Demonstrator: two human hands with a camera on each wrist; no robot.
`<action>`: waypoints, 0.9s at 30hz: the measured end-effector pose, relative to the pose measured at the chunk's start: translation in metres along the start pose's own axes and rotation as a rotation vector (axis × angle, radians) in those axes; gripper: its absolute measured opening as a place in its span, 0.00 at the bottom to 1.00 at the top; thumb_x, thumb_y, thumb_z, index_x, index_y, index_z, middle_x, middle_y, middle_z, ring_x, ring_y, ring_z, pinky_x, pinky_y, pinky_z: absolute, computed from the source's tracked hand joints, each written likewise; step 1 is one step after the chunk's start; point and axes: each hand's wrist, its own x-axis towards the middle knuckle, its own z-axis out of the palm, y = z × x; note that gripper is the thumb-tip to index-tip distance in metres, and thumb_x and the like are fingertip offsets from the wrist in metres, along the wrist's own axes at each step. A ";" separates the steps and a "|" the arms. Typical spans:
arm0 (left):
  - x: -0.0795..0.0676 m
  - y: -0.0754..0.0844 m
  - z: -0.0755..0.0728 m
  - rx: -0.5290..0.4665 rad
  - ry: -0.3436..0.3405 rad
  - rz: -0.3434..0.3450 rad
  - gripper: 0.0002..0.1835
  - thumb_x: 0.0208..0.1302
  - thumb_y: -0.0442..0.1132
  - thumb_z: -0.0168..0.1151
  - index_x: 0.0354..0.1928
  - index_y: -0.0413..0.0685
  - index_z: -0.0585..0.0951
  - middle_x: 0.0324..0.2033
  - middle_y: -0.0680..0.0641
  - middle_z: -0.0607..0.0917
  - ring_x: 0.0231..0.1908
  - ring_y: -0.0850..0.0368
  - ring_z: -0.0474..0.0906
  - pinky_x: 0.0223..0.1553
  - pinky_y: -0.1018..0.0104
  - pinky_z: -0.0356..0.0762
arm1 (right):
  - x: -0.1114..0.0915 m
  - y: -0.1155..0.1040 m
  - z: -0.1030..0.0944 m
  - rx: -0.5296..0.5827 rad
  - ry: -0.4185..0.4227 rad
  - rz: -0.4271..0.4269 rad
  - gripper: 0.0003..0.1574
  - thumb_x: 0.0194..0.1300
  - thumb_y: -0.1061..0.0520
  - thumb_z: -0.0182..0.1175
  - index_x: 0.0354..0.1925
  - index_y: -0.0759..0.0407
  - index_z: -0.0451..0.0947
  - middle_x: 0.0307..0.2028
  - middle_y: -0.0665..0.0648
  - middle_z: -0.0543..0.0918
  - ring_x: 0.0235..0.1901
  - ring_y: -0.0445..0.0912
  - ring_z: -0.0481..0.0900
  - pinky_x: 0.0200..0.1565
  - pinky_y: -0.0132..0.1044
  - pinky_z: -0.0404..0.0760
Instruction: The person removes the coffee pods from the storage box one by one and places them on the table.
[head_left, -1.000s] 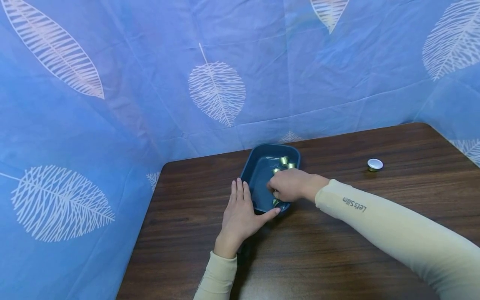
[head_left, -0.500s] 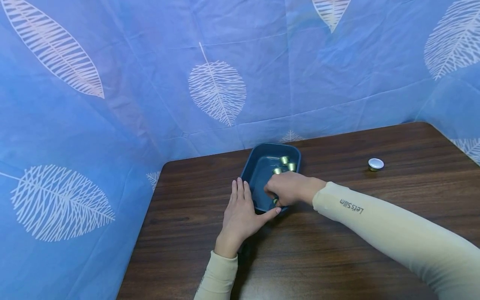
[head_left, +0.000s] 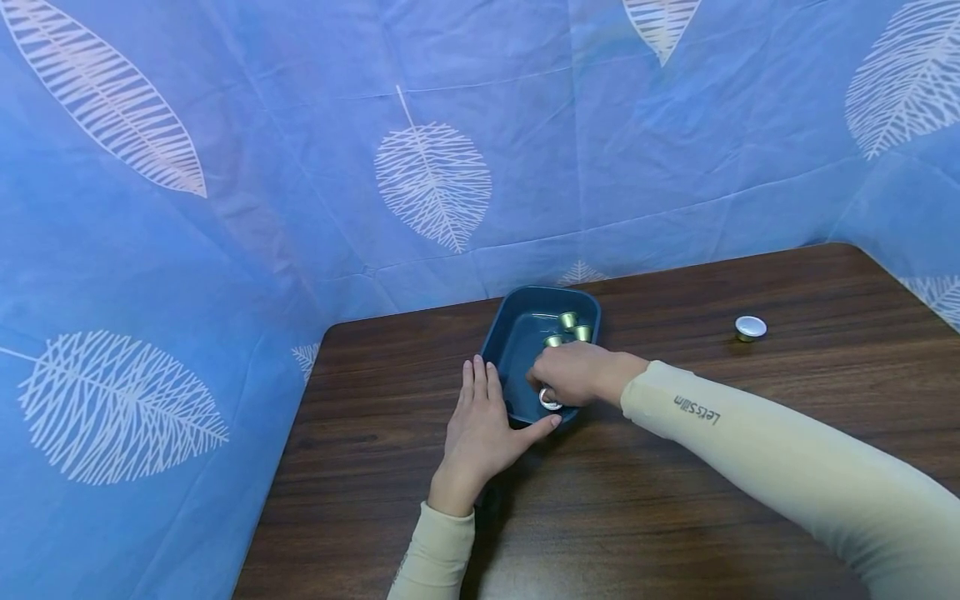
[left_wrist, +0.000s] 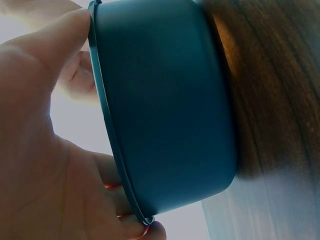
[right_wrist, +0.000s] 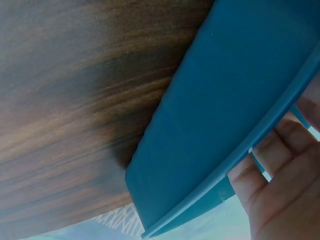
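Right hand (head_left: 576, 375) now pinches 1 capsule (head_left: 549, 399); 3 capsules (head_left: 570, 328) in tray (head_left: 517, 342).

This looks like a staged recording booth rather than a lived-in room. A dark wood-grain bench (head_left: 675, 467) fills the lower right of the frame, and a creased blue cloth backdrop (head_left: 262, 167) printed with white leaves hangs close around it on the left, top and far right, hiding any walls or furniture.
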 end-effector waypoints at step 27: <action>0.000 -0.001 0.000 0.011 -0.011 0.000 0.67 0.63 0.81 0.61 0.85 0.36 0.53 0.87 0.35 0.46 0.88 0.39 0.39 0.85 0.46 0.53 | 0.002 -0.005 0.004 -0.147 0.085 -0.045 0.26 0.69 0.55 0.75 0.63 0.58 0.84 0.47 0.55 0.90 0.47 0.47 0.89 0.55 0.47 0.90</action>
